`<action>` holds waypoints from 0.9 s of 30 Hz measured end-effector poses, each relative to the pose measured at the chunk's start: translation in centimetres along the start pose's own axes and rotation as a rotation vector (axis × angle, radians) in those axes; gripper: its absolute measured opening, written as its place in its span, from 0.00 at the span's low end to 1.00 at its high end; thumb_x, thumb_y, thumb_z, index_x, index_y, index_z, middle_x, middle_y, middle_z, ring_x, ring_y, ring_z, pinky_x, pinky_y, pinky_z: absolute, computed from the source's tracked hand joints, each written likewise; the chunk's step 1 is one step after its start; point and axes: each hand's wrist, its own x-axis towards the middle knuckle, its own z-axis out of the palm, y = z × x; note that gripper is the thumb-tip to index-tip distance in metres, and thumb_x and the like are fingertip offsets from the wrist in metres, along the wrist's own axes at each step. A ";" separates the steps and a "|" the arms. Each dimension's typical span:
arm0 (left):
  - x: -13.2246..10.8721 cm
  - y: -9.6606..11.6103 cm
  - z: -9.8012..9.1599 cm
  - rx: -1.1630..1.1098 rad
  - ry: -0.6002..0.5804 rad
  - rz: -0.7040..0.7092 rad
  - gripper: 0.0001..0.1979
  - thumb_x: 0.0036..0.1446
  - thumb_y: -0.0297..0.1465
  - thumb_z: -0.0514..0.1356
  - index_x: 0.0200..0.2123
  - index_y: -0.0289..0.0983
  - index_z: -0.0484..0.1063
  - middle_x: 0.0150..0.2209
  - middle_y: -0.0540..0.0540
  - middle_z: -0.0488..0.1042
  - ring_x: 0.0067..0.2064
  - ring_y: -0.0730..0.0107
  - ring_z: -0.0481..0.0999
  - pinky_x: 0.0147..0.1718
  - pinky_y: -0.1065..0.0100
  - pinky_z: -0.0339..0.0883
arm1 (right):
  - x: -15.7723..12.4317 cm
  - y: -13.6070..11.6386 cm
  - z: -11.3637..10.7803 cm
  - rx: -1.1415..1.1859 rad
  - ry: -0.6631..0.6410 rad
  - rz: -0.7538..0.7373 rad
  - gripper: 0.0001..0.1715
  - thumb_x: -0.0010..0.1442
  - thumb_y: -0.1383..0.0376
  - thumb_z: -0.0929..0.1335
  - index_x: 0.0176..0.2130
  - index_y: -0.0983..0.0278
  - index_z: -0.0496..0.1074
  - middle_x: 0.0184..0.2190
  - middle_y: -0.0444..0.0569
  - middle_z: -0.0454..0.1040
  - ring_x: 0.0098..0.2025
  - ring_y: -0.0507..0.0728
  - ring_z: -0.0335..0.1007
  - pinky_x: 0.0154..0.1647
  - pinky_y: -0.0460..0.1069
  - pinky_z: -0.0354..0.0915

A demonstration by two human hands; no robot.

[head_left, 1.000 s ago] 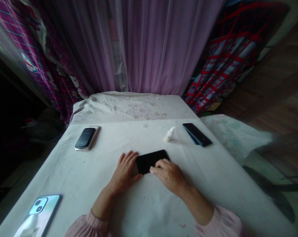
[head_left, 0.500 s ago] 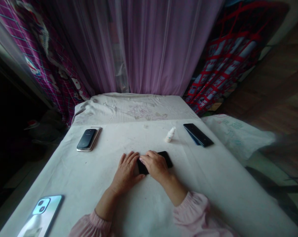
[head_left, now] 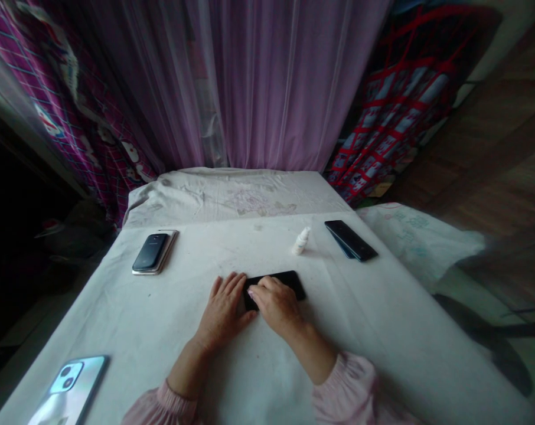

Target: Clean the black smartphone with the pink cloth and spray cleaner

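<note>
A black smartphone [head_left: 294, 282] lies flat on the white-covered table, screen side up. My left hand [head_left: 223, 310] rests at its left end, fingers stretched flat and the thumb near the lower corner. Over the screen is my right hand [head_left: 276, 304], its fingers curled and pressed together with the tips down on the glass. Something small and pale shows at those fingertips; I cannot make out whether it is a cloth or a nail. Behind the phone stands a small white spray bottle [head_left: 301, 242], upright and untouched.
At the left, a dark phone [head_left: 150, 251] lies on a lighter one. Two dark phones [head_left: 351, 241] overlap at the right. A shiny pale-blue phone [head_left: 72, 389] lies face down at the near left. Purple curtains [head_left: 267, 88] hang behind the table [head_left: 183, 248].
My right hand has shifted slightly down across the phone's screen, baring more of its upper edge. My left hand keeps its place by the phone. The whole view has turned slightly.
</note>
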 end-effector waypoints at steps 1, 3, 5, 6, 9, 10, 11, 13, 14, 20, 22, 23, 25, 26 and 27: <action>0.0 0.0 0.0 0.001 -0.003 -0.003 0.37 0.55 0.42 0.64 0.63 0.35 0.58 0.63 0.35 0.65 0.66 0.47 0.59 0.63 0.42 0.48 | 0.4 0.0 0.1 -0.007 0.015 0.009 0.11 0.68 0.63 0.64 0.40 0.58 0.77 0.36 0.46 0.75 0.39 0.53 0.69 0.37 0.46 0.59; 0.0 0.0 -0.1 -0.004 0.001 -0.005 0.36 0.55 0.42 0.64 0.63 0.36 0.59 0.62 0.35 0.65 0.65 0.47 0.59 0.63 0.41 0.48 | 1.0 0.2 0.4 -0.032 0.050 0.043 0.12 0.68 0.63 0.63 0.39 0.58 0.77 0.35 0.47 0.75 0.39 0.54 0.69 0.37 0.46 0.59; 0.0 0.0 -0.2 -0.014 0.013 0.001 0.35 0.54 0.42 0.65 0.62 0.36 0.59 0.62 0.36 0.65 0.65 0.47 0.60 0.63 0.41 0.48 | 1.3 0.8 0.4 -0.066 0.074 0.088 0.13 0.68 0.62 0.63 0.39 0.58 0.77 0.35 0.47 0.75 0.38 0.54 0.69 0.37 0.47 0.60; 0.0 0.0 -0.2 -0.018 0.019 0.004 0.35 0.54 0.42 0.65 0.61 0.36 0.59 0.62 0.35 0.65 0.65 0.47 0.60 0.63 0.41 0.48 | 1.2 1.3 0.3 -0.082 0.082 0.110 0.12 0.68 0.63 0.64 0.39 0.58 0.77 0.35 0.48 0.75 0.38 0.55 0.69 0.37 0.47 0.60; -0.1 0.1 -0.2 -0.029 0.028 0.009 0.35 0.53 0.42 0.66 0.60 0.35 0.60 0.62 0.34 0.66 0.65 0.46 0.60 0.63 0.40 0.48 | 0.4 3.3 -0.1 -0.107 0.119 0.156 0.12 0.67 0.65 0.64 0.40 0.59 0.78 0.35 0.48 0.76 0.38 0.56 0.69 0.38 0.48 0.60; -0.1 0.1 -0.2 -0.030 0.031 0.011 0.35 0.52 0.42 0.66 0.60 0.35 0.60 0.62 0.34 0.66 0.65 0.46 0.60 0.63 0.40 0.48 | -0.1 4.2 -0.2 -0.111 0.139 0.168 0.13 0.67 0.65 0.63 0.40 0.59 0.78 0.34 0.49 0.76 0.38 0.56 0.69 0.38 0.48 0.60; -0.1 0.0 -0.1 -0.031 0.034 0.013 0.35 0.52 0.42 0.66 0.60 0.35 0.60 0.62 0.34 0.66 0.65 0.45 0.60 0.63 0.40 0.48 | -0.5 5.0 -0.4 -0.115 0.161 0.181 0.13 0.68 0.65 0.63 0.40 0.59 0.78 0.34 0.49 0.76 0.37 0.55 0.69 0.38 0.48 0.60; -0.1 0.0 -0.1 -0.030 0.039 0.016 0.35 0.52 0.42 0.65 0.60 0.35 0.60 0.62 0.34 0.66 0.65 0.45 0.60 0.63 0.39 0.48 | -1.3 6.5 -0.7 -0.130 0.198 0.226 0.15 0.68 0.64 0.62 0.40 0.59 0.78 0.33 0.49 0.76 0.37 0.55 0.69 0.37 0.48 0.60; -0.1 0.0 -0.1 -0.029 0.041 0.017 0.35 0.52 0.42 0.65 0.60 0.35 0.60 0.62 0.34 0.66 0.65 0.46 0.60 0.63 0.40 0.48 | -1.5 7.1 -0.7 -0.137 0.211 0.252 0.15 0.68 0.63 0.62 0.40 0.59 0.78 0.33 0.49 0.76 0.37 0.55 0.69 0.36 0.48 0.60; -0.1 0.3 -0.4 -0.009 0.018 0.014 0.36 0.54 0.41 0.64 0.62 0.36 0.58 0.63 0.35 0.65 0.65 0.47 0.59 0.63 0.40 0.47 | -1.5 6.4 -0.7 -0.163 0.206 0.291 0.13 0.67 0.65 0.63 0.38 0.60 0.78 0.33 0.48 0.75 0.36 0.55 0.69 0.36 0.48 0.59; 0.0 0.3 -0.4 -0.002 0.007 0.012 0.36 0.54 0.41 0.64 0.63 0.37 0.57 0.63 0.36 0.64 0.66 0.47 0.59 0.63 0.40 0.47 | -1.1 5.0 -0.5 -0.155 0.185 0.252 0.14 0.67 0.66 0.63 0.37 0.60 0.78 0.33 0.48 0.75 0.36 0.55 0.69 0.36 0.48 0.59; 0.0 0.3 -0.4 -0.001 0.005 0.011 0.36 0.54 0.41 0.64 0.63 0.38 0.57 0.63 0.36 0.64 0.66 0.46 0.59 0.63 0.40 0.47 | -0.9 4.3 -0.5 -0.146 0.173 0.230 0.14 0.68 0.67 0.63 0.37 0.60 0.77 0.33 0.48 0.75 0.37 0.55 0.69 0.37 0.48 0.59; 0.0 0.2 -0.3 -0.001 0.007 0.008 0.36 0.54 0.41 0.64 0.63 0.38 0.58 0.63 0.37 0.64 0.66 0.46 0.59 0.63 0.41 0.48 | -0.7 3.2 -0.4 -0.123 0.151 0.196 0.13 0.67 0.67 0.63 0.38 0.59 0.77 0.34 0.48 0.75 0.38 0.55 0.69 0.37 0.47 0.59; 0.0 0.2 -0.3 -0.002 0.008 0.009 0.35 0.54 0.41 0.64 0.63 0.38 0.59 0.63 0.37 0.64 0.66 0.46 0.59 0.63 0.41 0.48 | -0.7 3.1 -0.4 -0.114 0.143 0.187 0.13 0.67 0.67 0.63 0.38 0.59 0.77 0.34 0.48 0.75 0.38 0.55 0.69 0.37 0.47 0.59; 0.0 0.2 -0.3 -0.002 0.010 0.010 0.35 0.54 0.41 0.64 0.62 0.38 0.59 0.63 0.36 0.64 0.66 0.46 0.59 0.63 0.41 0.48 | -0.7 3.1 -0.4 -0.110 0.137 0.185 0.13 0.67 0.66 0.63 0.39 0.59 0.77 0.34 0.48 0.75 0.39 0.55 0.69 0.37 0.47 0.59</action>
